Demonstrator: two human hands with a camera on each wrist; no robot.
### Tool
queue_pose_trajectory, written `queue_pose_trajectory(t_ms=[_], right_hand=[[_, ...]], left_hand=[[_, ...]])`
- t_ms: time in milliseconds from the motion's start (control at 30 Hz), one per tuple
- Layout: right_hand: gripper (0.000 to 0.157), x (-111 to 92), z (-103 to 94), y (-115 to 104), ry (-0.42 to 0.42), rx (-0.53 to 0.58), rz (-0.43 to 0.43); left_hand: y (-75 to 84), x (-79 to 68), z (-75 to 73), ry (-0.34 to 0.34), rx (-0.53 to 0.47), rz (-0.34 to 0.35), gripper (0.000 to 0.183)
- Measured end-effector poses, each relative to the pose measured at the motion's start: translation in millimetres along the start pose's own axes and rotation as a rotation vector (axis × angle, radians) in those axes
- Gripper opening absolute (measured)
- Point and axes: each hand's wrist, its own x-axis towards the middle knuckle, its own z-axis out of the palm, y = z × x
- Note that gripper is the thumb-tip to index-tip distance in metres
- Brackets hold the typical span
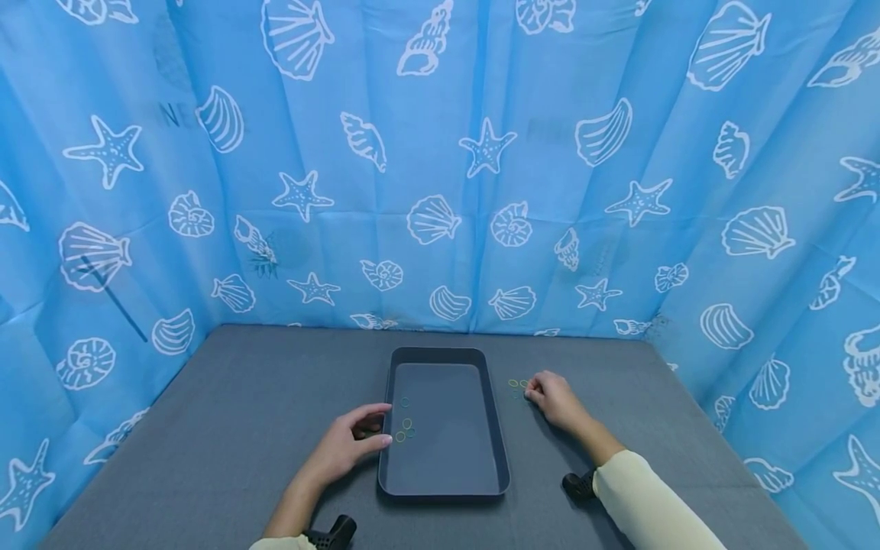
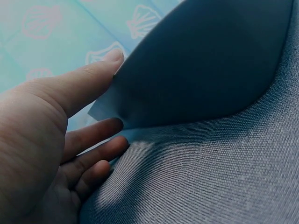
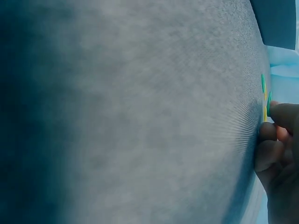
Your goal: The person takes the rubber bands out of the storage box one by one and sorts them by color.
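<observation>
green ring [image 3: 269,104] shows edge-on by the right fingers [image 3: 268,155], grip unclear.

I have the tray [image 1: 457,451] near the middle of the tabletop [image 1: 275,382], its far end close to the tabletop's far edge. In it, four rings [image 1: 407,425] lie beside the left wall, about midway along. My left hand [image 1: 340,449] is at that wall's outer side. Right of the tray, toward its far right corner, loose rings [image 1: 517,383] lie on the tabletop, between tray and right hand [image 1: 558,400]. The curtain [image 1: 426,153] hangs behind the far edge.
</observation>
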Motion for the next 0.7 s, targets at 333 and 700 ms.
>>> queue_pose_trajectory(t_ms=[333, 700], right_hand=[[0.008, 5.7, 1.7, 0.6, -0.002, -0.047, 0.066], [0.009, 9.5, 1.9, -0.2, -0.012, -0.075, 0.09]], left_hand=[[0.1, 0.6, -0.6, -0.013, -0.01, 0.017, 0.048], [1.0, -1.6, -0.4, -0.005, -0.011, 0.012, 0.048]])
